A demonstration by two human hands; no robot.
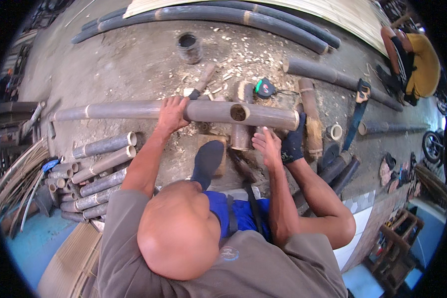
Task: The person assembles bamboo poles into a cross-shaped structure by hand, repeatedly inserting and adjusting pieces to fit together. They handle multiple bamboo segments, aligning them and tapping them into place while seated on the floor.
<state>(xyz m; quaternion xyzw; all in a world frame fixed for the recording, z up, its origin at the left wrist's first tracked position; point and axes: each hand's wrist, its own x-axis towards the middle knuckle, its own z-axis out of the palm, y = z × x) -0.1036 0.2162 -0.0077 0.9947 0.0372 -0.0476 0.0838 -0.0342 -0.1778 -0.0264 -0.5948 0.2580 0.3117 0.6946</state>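
Observation:
A long grey-brown bamboo pole (126, 109) lies crosswise in front of me. A round hole (240, 113) is cut through its wall near the right end. My left hand (173, 114) is wrapped over the pole, left of the hole. Just under the pole's right end is my right hand (268, 145), its fingers curled together; whatever they hold, if anything, is hidden. Beneath the pole, a short bamboo piece (241, 138) runs crosswise to it. A tool with a wooden handle (206, 75) lies beyond the pole, partly hidden. My dark-socked feet are beside the pole.
A tape measure (264, 88) and pale wood chips lie beyond the pole, with a dark-stained can (189, 48) farther off. A handsaw (358, 111) leans at right. Cut bamboo pieces (104, 145) are piled at left. Another person (422, 64) crouches at far right.

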